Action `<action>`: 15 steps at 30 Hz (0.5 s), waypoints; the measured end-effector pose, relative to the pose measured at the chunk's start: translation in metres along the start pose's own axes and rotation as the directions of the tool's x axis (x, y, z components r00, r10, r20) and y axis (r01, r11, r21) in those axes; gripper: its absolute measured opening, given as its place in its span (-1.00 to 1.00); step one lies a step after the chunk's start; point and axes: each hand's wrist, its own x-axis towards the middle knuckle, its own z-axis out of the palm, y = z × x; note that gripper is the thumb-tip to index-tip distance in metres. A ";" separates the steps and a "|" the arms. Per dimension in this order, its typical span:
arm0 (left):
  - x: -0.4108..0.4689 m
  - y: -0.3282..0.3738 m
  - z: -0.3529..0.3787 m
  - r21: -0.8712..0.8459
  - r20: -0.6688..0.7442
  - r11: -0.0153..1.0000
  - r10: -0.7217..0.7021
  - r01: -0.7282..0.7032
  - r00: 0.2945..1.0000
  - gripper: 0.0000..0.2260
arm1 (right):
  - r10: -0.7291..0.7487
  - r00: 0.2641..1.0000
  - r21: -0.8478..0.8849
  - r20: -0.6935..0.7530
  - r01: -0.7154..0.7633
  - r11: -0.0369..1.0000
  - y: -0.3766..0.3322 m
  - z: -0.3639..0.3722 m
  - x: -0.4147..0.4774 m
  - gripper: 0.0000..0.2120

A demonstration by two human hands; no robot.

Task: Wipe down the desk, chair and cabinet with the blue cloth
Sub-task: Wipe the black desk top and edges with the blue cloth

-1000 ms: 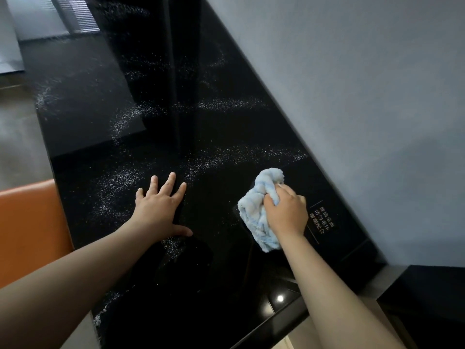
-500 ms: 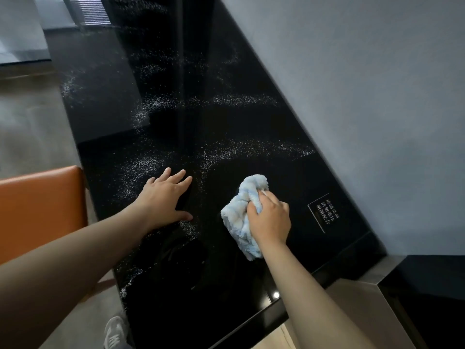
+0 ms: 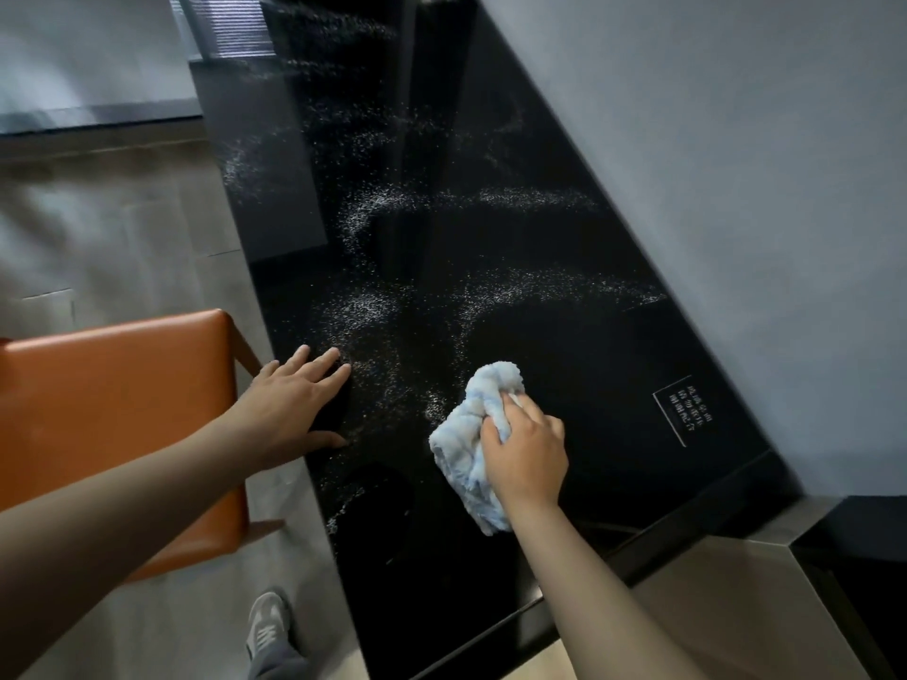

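Blue cloth (image 3: 471, 444) bunched in right hand (image 3: 527, 454) mid-desk (image 3: 564, 346), left hand (image 3: 289, 409) flat at desk edge

Head view, steeply down over desk (image 3: 564, 346)

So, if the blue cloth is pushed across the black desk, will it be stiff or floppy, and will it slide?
Probably floppy: the blue cloth bunches into soft folds under the right hand. It likely slides easily, since the desk looks glossy and smooth. It seems light for its size, being fluffy.
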 end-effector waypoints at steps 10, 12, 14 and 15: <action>-0.021 -0.035 0.014 0.018 0.009 1.000 0.007 -0.007 1.000 -0.20 | -0.092 0.991 -0.025 0.097 0.095 0.995 -0.053 0.022 -0.061 -0.55; -0.023 -0.041 0.017 0.036 0.034 0.999 0.021 -0.022 0.999 -0.22 | -0.087 0.991 -0.029 0.104 0.090 0.995 -0.062 0.025 -0.072 -0.54; -0.025 -0.047 0.019 0.040 0.046 0.998 0.040 -0.042 0.998 -0.24 | -0.079 0.990 -0.035 0.115 0.083 0.996 -0.069 0.027 -0.079 -0.53; -0.025 -0.048 0.019 0.043 0.048 0.998 0.047 -0.049 0.998 -0.23 | -0.078 0.990 -0.037 0.120 0.083 0.996 -0.071 0.028 -0.082 -0.53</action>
